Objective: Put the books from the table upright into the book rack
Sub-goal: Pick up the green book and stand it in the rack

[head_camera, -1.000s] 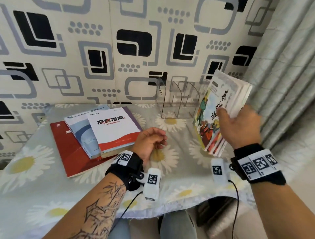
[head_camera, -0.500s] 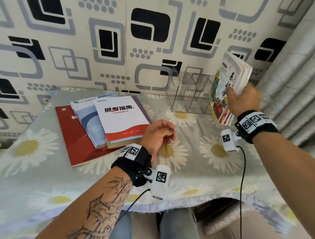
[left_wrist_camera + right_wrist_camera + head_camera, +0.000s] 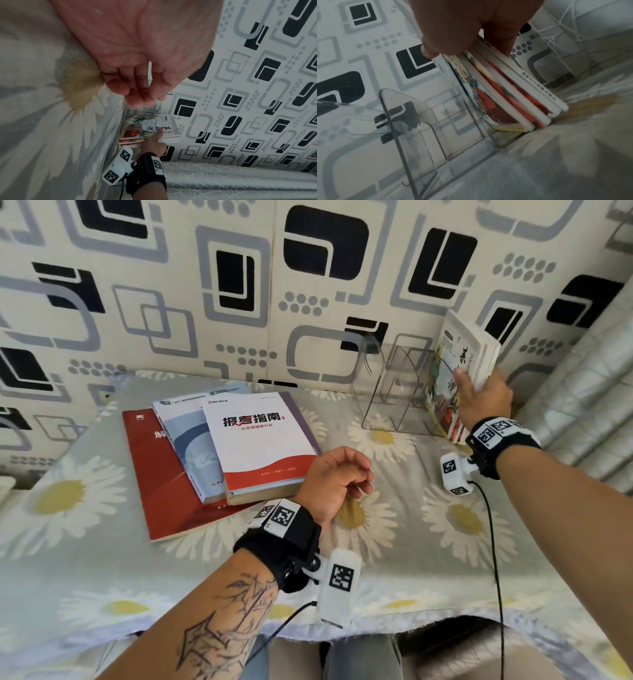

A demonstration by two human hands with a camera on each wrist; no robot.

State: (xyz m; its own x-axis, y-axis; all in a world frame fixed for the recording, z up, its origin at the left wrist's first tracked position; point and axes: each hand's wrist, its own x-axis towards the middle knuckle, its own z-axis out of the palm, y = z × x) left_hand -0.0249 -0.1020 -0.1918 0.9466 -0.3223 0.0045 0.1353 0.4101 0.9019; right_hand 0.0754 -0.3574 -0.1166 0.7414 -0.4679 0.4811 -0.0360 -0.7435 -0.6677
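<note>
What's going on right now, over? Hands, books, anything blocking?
Right hand grips thin books upright at clear rack, right end. Left hand idle, empty. Three books flat on table. Nothing blocking.

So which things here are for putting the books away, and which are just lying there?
For the job:
- bundle of thin books, gripped by the right hand
- clear book rack
- three books stacked flat

Just there:
- daisy tablecloth
- curtain
- left hand, holding nothing
</note>
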